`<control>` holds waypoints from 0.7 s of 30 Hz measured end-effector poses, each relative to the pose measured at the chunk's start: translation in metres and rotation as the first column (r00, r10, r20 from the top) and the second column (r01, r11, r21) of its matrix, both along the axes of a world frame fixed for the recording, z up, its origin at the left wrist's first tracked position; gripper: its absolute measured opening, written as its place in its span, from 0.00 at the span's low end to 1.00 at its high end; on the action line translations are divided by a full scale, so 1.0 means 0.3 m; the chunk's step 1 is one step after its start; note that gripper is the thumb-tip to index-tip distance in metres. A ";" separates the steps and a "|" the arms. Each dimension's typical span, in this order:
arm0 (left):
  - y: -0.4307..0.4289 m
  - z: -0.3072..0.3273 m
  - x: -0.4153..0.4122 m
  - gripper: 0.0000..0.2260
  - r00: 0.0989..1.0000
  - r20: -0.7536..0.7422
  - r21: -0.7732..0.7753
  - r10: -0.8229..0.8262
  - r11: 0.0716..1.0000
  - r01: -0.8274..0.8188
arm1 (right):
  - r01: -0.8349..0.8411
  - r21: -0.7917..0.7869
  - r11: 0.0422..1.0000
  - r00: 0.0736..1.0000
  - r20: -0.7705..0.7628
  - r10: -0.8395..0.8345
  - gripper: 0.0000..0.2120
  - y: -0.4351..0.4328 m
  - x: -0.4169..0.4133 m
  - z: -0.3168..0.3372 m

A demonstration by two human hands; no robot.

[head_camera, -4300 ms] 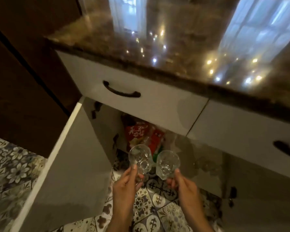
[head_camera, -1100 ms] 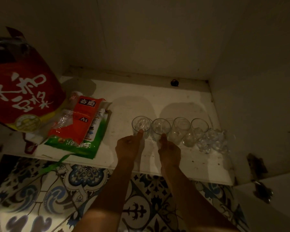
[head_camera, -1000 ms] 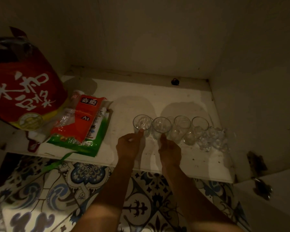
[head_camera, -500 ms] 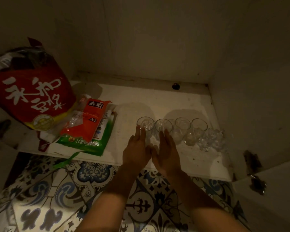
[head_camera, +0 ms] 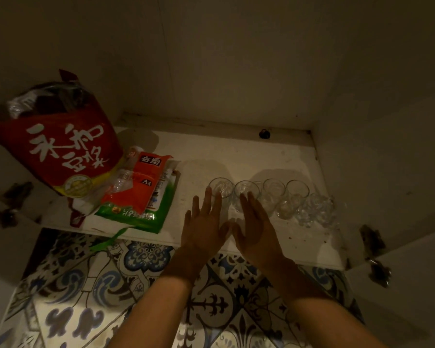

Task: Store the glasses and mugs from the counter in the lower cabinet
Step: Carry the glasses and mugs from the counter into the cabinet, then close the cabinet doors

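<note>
Several clear glasses stand in a row on the white floor of the lower cabinet (head_camera: 236,156). The two leftmost are a glass (head_camera: 221,187) and its neighbour (head_camera: 247,190); further right stand more glasses (head_camera: 274,190) and some faceted ones (head_camera: 317,209). My left hand (head_camera: 204,222) is flat with fingers spread, its fingertips just in front of the leftmost glass. My right hand (head_camera: 255,224) is also spread, fingertips before the second glass. Neither hand holds anything.
A big red bag with white characters (head_camera: 60,146) leans at the cabinet's left. Red and green flat packets (head_camera: 141,194) lie beside it. The right cabinet wall (head_camera: 377,146) is close to the glasses. Patterned floor tiles (head_camera: 136,285) lie below; a hinge (head_camera: 371,237) sits right.
Both hands carried a glass each into the cabinet, set them at the left end of the row, then let go and opened flat, drawing slightly back.
</note>
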State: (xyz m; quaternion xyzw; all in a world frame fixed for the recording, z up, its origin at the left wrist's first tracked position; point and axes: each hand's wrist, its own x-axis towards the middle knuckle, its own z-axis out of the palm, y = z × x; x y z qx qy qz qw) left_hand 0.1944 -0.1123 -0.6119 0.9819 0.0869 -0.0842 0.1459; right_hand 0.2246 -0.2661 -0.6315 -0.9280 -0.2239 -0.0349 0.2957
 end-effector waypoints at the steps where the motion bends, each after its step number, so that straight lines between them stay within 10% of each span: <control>1: 0.003 0.031 -0.020 0.36 1.000 -0.004 0.009 -0.002 1.000 0.002 | -0.009 -0.030 1.000 1.000 0.018 0.009 0.33 -0.004 -0.010 0.021; 21: 0.067 1.147 -0.333 0.35 0.980 -0.195 0.026 -0.031 0.999 0.037 | -0.017 -0.475 0.880 0.893 -0.403 -0.201 0.37 -0.003 -0.314 1.172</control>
